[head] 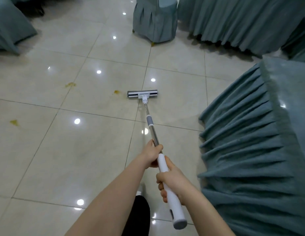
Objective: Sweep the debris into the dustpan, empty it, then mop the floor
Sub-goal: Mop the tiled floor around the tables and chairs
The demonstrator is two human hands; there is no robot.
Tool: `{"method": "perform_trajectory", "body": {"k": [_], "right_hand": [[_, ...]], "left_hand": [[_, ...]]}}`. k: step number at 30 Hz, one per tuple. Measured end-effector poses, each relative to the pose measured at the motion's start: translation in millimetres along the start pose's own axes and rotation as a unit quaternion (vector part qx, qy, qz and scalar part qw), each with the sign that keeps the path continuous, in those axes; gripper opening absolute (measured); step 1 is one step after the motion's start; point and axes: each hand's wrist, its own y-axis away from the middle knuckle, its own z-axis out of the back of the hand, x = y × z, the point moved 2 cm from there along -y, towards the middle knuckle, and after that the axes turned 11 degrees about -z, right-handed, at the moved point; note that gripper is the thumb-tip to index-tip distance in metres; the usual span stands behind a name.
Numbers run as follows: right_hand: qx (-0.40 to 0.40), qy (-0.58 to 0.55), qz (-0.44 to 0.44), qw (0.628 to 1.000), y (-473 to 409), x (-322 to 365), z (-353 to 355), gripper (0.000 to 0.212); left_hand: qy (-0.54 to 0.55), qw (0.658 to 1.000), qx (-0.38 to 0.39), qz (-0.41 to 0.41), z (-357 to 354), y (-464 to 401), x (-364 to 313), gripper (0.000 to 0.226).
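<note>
Nearest, we list our right hand (172, 183), fingers wrapped round the white grip of the mop (149, 120), close above the grey cap at the handle's near end. Just beyond it along the same handle sits our left hand (152, 155), closed where the white grip meets the bare metal pole. Both forearms are bare. Below the handle, between the arms, we note a dark trouser leg (138, 215) and a pale shoe tip.

Farther up the pole from the hands: a grey collar on the metal shaft, then a white joint, then the mop head (142, 95), a flat grey-and-white bar lying crosswise on the glossy cream tiled floor (63, 150). The head rests flat on the tile, handle slanting back toward us.

Left of the mop head, just beside it: one small yellow-brown stain (116, 91). Farther left of the mop head: a larger stain (70, 85). Farther left again and nearer us: a third stain (13, 122).

Right of the mop handle: a pleated teal cloth skirt (247, 150), reaching the floor.

Beyond the mop head: a covered chair (154, 21) in the same teal, with a yellow smear at its foot. Right of that chair: a long pleated teal drape (233, 23). Far left of the mop head: another teal cover (8, 28).
</note>
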Motion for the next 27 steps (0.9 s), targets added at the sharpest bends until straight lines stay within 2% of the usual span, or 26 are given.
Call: {"method": "perform_trajectory", "body": {"k": [4, 7, 11, 15, 19, 21, 27], "right_hand": [[0.01, 0.051, -0.002, 0.999, 39.5, -72.7, 2.8, 0.084], [0.02, 0.093, -0.007, 0.995, 68.7, -149.0, 2.1, 0.082], [0.045, 0.136, -0.028, 0.989, 112.7, -258.7, 8.6, 0.082], [0.08, 0.149, -0.04, 0.985, 155.3, -324.8, 14.5, 0.081], [0.096, 0.115, -0.028, 0.988, 165.1, -336.2, -2.6, 0.065], [0.099, 0.099, -0.014, 0.99, 162.6, -331.3, -18.9, 0.054], [0.095, 0.041, 0.002, 0.995, 137.7, -287.1, -45.5, 0.048]], "left_hand": [[-0.009, 1.0, 0.01, -0.018, -21.5, 61.3, 54.4, 0.006], [0.006, 0.999, -0.002, -0.032, -45.1, 122.7, 111.9, 0.005], [0.046, 0.998, -0.029, -0.011, -84.6, 212.7, 191.0, 0.022], [0.078, 0.996, -0.039, 0.003, -112.3, 283.3, 235.2, 0.024], [0.094, 0.994, -0.056, -0.004, -102.1, 306.3, 241.0, 0.024], [0.064, 0.996, -0.067, -0.01, -86.0, 304.4, 236.9, 0.023], [0.031, 0.995, -0.092, -0.019, -47.5, 265.9, 210.6, 0.014]]}}
